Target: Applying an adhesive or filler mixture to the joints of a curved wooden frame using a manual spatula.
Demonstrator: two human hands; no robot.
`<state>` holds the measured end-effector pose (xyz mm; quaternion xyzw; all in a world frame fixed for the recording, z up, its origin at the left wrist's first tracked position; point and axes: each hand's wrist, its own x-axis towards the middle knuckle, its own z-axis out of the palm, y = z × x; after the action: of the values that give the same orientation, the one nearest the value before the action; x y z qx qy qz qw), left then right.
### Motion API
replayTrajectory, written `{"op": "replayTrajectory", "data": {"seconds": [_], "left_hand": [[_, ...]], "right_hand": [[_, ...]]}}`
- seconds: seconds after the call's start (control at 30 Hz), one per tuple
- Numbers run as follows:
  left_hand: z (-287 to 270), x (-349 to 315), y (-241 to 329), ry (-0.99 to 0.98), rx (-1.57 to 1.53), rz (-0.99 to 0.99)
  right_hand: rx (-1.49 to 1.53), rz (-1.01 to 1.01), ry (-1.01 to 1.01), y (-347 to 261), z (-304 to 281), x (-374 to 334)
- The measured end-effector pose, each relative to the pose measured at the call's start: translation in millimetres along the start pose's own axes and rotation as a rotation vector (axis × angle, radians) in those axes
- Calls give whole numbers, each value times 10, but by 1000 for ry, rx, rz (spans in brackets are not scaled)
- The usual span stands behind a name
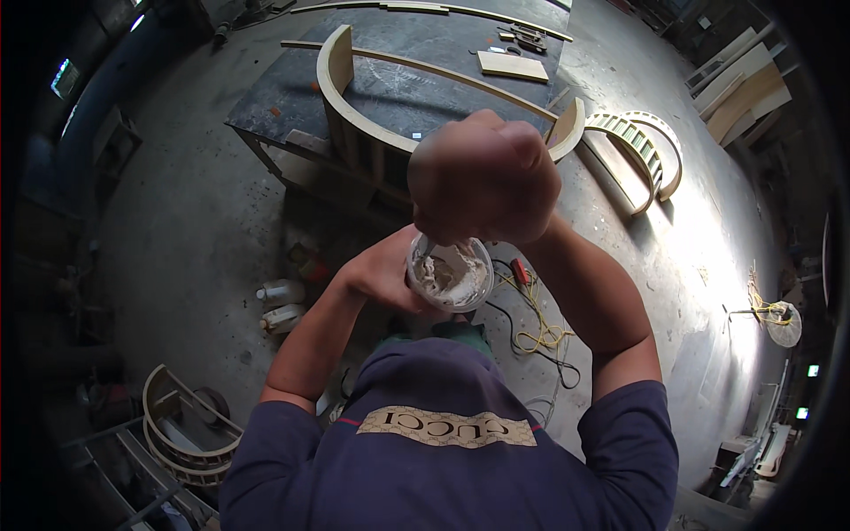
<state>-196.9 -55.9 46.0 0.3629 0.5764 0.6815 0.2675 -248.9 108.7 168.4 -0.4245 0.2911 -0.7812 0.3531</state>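
Observation:
A clear plastic tub [486, 288] of whitish-grey paste [460, 285] is held in front of my body. My left hand [382, 273] wraps round its left side. Right above the tub, my right hand [489, 184] is closed in a fist, close to the camera and partly blurred. A narrow greyish tip shows under the fist at the tub's rim, but most of what it grips is hidden. Beyond my hands, a curved wooden frame [335, 81] stands at the near side of a dark-topped table [288, 93].
A wooden board [513, 66] and small tools [529, 37] lie on the table. Arched wooden frames [630, 137] rest on the floor at right. Yellow and black cables [537, 338] lie near my feet. Plastic jugs [281, 292] stand at left; another curved frame [159, 389] sits lower left.

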Motion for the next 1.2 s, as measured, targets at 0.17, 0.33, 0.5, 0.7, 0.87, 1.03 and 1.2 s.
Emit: {"op": "replayTrajectory", "data": {"seconds": [0.17,0.33,0.5,0.7,0.87,1.03,1.2], "left_hand": [[103,-4,-144,266,102,111],[191,-20,-277,413,214,153],[246,0,-333,517,285,178],[292,82,-429,695,488,395],[358,154,-430,813,633,437],[396,267,-484,896,809,455],[469,274,-555,899,851,510]], "right_hand": [[49,-25,99,102,-219,-189],[4,-154,327,157,-321,-408],[-99,-268,520,181,-285,-582],[-202,-383,720,217,-112,-735],[-255,-524,959,334,118,-772],[-296,-571,1065,408,307,-655],[-295,-530,913,315,238,-548]]}}
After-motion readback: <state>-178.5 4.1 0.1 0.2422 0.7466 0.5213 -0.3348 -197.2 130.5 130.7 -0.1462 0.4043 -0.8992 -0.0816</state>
